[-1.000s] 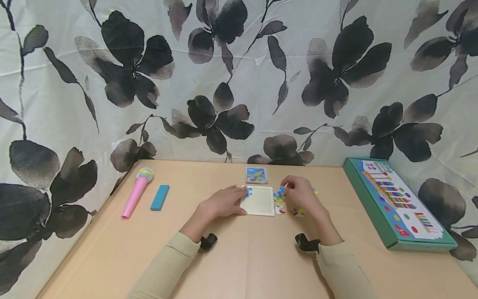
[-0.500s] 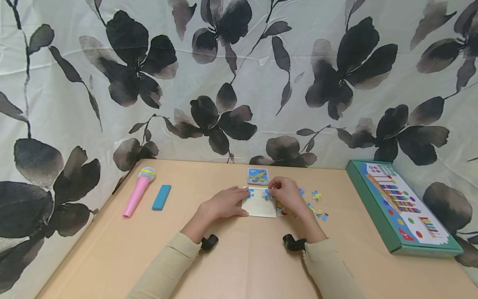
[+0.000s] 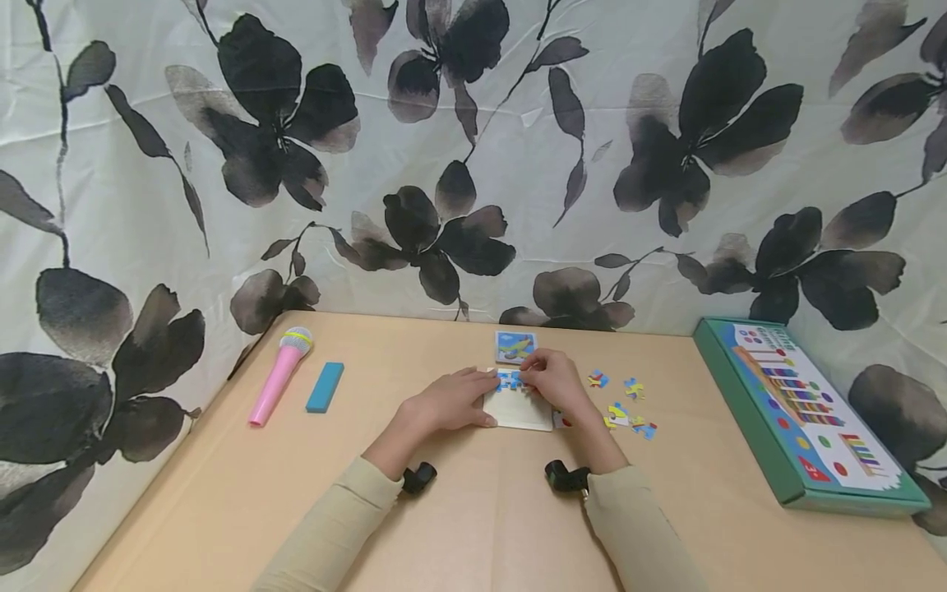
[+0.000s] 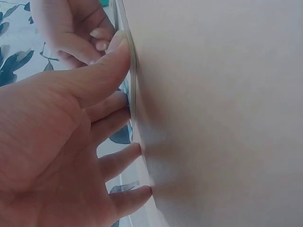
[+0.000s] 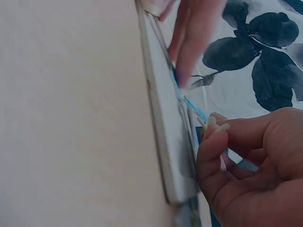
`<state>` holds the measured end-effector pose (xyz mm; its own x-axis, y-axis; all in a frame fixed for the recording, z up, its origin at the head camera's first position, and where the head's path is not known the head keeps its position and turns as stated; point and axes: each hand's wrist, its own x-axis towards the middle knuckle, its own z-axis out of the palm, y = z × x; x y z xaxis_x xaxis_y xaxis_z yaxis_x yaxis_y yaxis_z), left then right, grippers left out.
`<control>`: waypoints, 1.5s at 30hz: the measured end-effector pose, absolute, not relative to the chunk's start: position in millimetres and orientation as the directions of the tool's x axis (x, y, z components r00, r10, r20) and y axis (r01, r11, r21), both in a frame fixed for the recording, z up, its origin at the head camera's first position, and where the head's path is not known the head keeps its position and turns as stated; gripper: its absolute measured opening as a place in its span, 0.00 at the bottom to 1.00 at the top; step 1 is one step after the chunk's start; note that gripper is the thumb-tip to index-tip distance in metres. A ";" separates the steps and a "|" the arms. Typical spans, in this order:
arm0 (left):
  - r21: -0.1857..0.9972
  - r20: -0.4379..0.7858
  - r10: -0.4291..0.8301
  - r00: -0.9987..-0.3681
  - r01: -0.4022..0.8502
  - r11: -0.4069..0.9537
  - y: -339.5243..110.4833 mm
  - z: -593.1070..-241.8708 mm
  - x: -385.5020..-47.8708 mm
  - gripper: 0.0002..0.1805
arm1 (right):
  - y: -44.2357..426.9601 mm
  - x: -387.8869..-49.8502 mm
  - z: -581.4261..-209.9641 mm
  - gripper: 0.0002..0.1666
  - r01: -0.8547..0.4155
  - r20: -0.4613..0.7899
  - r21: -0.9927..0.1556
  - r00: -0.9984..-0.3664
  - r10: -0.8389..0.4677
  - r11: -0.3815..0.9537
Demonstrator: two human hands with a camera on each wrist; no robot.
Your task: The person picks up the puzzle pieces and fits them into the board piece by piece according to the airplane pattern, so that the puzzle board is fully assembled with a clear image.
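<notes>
Though tilted, piece [image 5: 195, 109] between right fingertips [image 5: 214, 142]

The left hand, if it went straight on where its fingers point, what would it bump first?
The left hand would most likely meet the blue puzzle pieces in the pale tray first. It may touch them now; depth is unclear. The right hand is just past them.

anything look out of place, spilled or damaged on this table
Nothing looks damaged or spilled. Small multicoloured jigsaw pieces lie loosely scattered beside the square cream-coloured puzzle tray, and the light-blue jigsaw piece pinched in the person's right grip tilts up from it, but both seem ordinary mid-assembly.
</notes>
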<state>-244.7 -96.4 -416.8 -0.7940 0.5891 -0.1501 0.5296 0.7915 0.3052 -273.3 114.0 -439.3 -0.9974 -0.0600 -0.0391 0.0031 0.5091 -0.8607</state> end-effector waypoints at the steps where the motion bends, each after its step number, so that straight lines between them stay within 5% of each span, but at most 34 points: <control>1: 0.305 -0.151 0.588 -0.795 0.528 0.792 -96.0 -416.8 -244.7 0.41 | 112.6 -273.9 -440.7 0.05 0.010 -0.045 -0.859 -0.997 -0.056 0.512; 31: 0.318 -0.152 0.581 -0.799 0.517 0.795 -94.3 -414.8 -243.5 0.41 | 94.4 -274.6 -441.3 0.05 -0.049 0.049 -0.715 -0.999 -0.019 0.697; 45: 0.324 -0.168 0.570 -0.804 0.501 0.802 -94.6 -414.3 -241.8 0.42 | 113.4 -266.8 -430.7 0.05 -0.074 -0.021 -0.647 -0.993 -0.114 0.759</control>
